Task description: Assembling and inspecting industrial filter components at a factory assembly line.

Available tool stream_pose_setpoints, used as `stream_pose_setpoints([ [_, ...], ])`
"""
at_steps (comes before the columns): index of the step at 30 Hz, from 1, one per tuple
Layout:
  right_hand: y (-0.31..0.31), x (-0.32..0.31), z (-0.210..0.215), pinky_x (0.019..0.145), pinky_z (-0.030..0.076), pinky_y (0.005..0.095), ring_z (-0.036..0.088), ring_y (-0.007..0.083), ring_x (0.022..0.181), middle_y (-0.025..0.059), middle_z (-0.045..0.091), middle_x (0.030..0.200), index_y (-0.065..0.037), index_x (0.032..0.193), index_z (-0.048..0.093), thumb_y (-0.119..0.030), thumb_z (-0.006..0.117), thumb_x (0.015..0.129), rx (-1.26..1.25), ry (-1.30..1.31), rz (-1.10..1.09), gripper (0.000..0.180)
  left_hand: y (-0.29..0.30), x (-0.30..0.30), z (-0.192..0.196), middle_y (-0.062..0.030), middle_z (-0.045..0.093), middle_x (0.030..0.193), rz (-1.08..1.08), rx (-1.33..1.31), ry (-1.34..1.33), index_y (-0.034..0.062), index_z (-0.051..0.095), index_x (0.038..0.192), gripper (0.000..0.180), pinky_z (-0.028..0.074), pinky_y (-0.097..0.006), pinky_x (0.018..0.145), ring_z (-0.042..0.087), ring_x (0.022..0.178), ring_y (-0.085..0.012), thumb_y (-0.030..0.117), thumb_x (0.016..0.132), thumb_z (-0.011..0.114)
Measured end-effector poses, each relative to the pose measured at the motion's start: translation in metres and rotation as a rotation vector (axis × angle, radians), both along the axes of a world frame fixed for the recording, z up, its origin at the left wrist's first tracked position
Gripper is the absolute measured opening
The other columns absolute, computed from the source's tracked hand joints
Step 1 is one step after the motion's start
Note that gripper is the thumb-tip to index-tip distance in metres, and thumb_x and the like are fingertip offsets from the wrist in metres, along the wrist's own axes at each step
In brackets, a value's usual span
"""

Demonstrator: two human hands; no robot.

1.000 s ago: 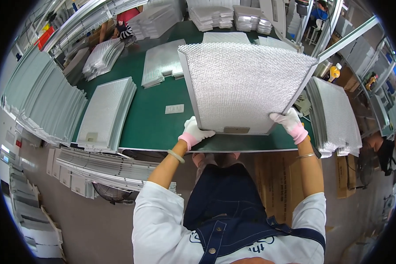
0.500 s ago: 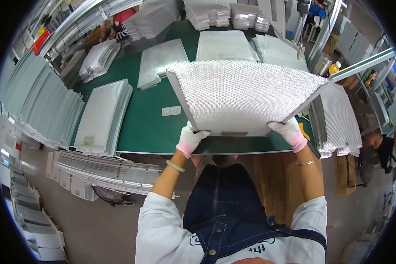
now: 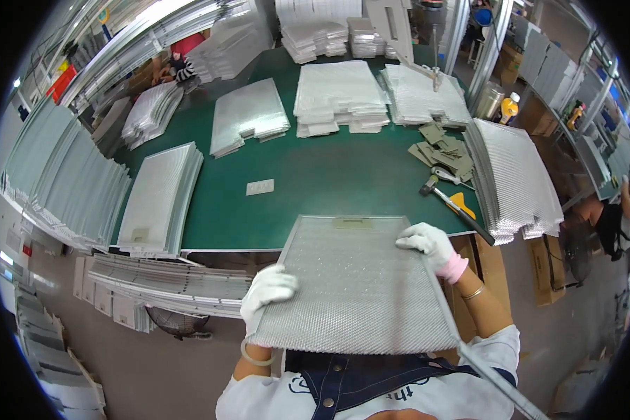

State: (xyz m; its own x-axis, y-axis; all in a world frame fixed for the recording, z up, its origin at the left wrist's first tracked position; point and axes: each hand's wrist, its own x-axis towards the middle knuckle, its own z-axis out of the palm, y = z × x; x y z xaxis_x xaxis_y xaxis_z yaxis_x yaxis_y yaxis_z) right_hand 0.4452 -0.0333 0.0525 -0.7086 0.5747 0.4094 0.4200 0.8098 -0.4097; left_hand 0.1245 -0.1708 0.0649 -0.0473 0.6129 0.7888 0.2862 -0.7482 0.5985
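Mesh panel is clamped at its side edges in left grip and right grip. Likely light and stiff but easily dented, it is best taken by the metal frame. Its far end overlaps, in view, the green counter.

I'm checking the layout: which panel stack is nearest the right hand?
The mesh-topped stack at the right end of the green table, beside the hammer; the others lie farther from the right hand, leftward or toward the back.
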Motion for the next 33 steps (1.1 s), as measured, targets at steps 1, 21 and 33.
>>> stream_pose_setpoints([
  [1,0.002,0.003,-0.009,0.080,0.048,0.0330,0.058,0.0247,0.091,0.0058,0.062,0.099,-0.013,0.099,0.064,-0.009,0.064,0.071,-0.085,-0.046,0.006,0.028,-0.002,0.002,-0.002,-0.0170,0.062,0.069,0.019,0.020,0.016,0.0007,0.055,0.075,0.019,0.045,-0.043,0.070,0.060,0.064,-0.0285,0.018,0.076,0.061],
  [21,0.022,0.022,-0.026,0.080,0.044,0.0350,0.053,0.0271,0.091,0.0135,0.050,0.118,-0.007,0.122,0.047,-0.009,0.067,0.068,0.006,-0.098,-0.215,0.058,-0.001,0.000,0.009,-0.0149,0.063,0.073,-0.012,-0.090,-0.004,0.0022,0.056,0.076,0.015,0.049,-0.040,0.074,0.062,0.071,-0.0264,0.016,0.074,0.062],
  [33,0.009,-0.011,0.096,0.072,0.048,0.0281,0.060,0.0188,0.077,0.0088,0.064,0.089,-0.002,0.097,0.062,-0.013,0.069,0.078,-0.351,0.437,-0.224,0.023,0.096,-0.013,0.065,-0.0032,0.061,0.090,0.124,-0.321,-0.224,0.0019,0.056,0.097,0.021,0.044,-0.024,0.075,0.055,0.079,-0.0104,-0.007,0.078,0.059],
])
